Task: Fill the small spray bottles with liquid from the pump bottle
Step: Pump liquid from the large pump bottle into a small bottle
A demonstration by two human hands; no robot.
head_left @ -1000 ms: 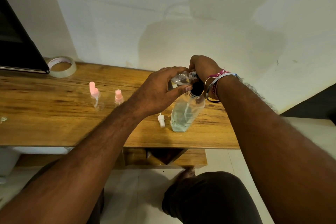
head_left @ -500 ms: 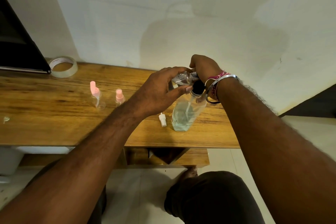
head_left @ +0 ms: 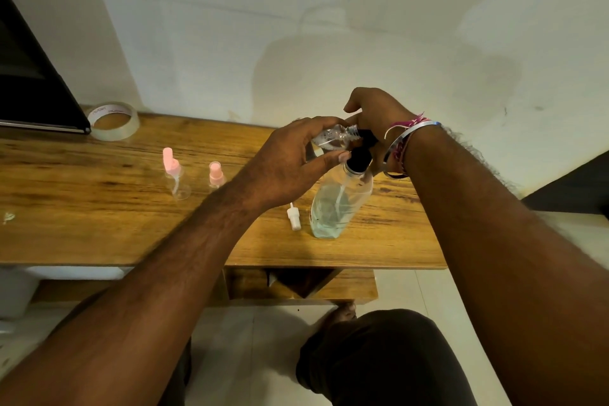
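The left hand (head_left: pixel 290 168) grasps a small clear plastic spray bottle (head_left: pixel 333 138) tipped sideways at the black pump head (head_left: pixel 361 155) of the clear, partly filled pump bottle (head_left: pixel 339 204) on the wooden desk (head_left: pixel 82 208). The right hand (head_left: pixel 375 115) covers that pump; its grip is hidden.

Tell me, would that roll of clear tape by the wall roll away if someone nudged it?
Probably not: the tape roll lies flat on the wooden table, so a nudge would likely slide it. It looks like a thin hollow ring, so it is probably light. Stood on edge, it could roll.
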